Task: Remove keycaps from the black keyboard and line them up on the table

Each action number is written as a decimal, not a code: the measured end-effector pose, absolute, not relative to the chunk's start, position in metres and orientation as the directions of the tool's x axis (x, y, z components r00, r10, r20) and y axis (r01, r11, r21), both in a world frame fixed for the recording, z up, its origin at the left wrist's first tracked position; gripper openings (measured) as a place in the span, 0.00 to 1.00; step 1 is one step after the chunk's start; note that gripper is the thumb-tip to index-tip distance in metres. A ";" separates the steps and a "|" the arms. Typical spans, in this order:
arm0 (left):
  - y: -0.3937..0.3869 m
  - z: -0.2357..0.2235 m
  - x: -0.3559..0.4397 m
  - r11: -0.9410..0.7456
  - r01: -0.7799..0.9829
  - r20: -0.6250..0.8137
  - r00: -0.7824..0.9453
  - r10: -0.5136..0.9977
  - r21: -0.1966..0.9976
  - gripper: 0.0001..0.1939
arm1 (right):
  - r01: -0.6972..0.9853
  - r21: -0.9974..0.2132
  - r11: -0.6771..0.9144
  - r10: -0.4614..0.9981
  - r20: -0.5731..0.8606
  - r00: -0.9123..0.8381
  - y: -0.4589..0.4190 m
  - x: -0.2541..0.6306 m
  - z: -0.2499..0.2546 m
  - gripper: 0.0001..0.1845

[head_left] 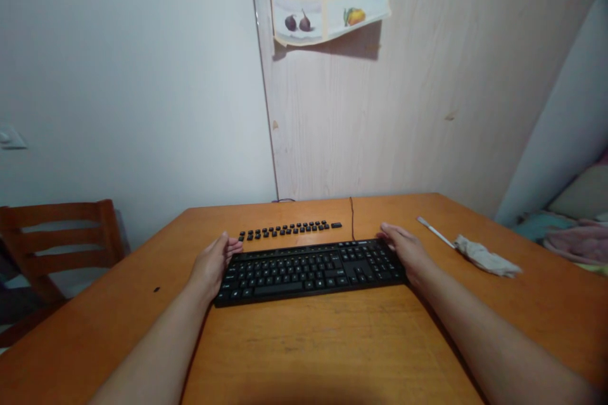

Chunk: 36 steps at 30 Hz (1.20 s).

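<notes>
A black computer keyboard (304, 271) lies across the wooden table in front of me, tilted slightly in view. Its left end is held by my left hand (213, 266), fingers along the side edge. At the opposite end, my right hand (403, 252) grips the side by the number pad. The undersides of both hands' grips are partly hidden. Along the back of the keyboard runs a strip without keycaps. Just behind it, several loose black keycaps (289, 230) are laid out in two rows. A thin cable (352, 218) leads from the keyboard's back to the table's far edge.
On the right lie a brush with a pale handle (436, 231) and a crumpled whitish cloth (487, 256). One small black piece (156, 290) rests on the table (313, 354) at left. A wooden chair (61, 247) stands left; a wall is behind the table.
</notes>
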<state>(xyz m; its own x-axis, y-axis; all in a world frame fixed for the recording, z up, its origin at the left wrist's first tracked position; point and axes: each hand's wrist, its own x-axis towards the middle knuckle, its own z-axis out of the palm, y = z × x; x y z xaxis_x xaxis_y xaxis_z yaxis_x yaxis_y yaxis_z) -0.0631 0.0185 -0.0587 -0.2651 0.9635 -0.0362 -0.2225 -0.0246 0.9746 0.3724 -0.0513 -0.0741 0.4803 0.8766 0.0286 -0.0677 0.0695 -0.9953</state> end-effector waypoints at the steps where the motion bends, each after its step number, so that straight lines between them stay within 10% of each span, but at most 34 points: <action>1: 0.019 -0.060 -0.065 -0.028 -0.217 -0.031 -0.263 0.964 0.976 0.16 | -0.066 -0.996 0.065 0.874 0.025 0.485 -0.052 0.372 -0.073 0.20; 36: 0.011 -0.061 -0.063 -0.072 -0.140 0.028 -0.298 0.954 0.987 0.17 | 0.112 -0.993 0.033 0.822 0.090 0.562 -0.053 0.375 -0.072 0.22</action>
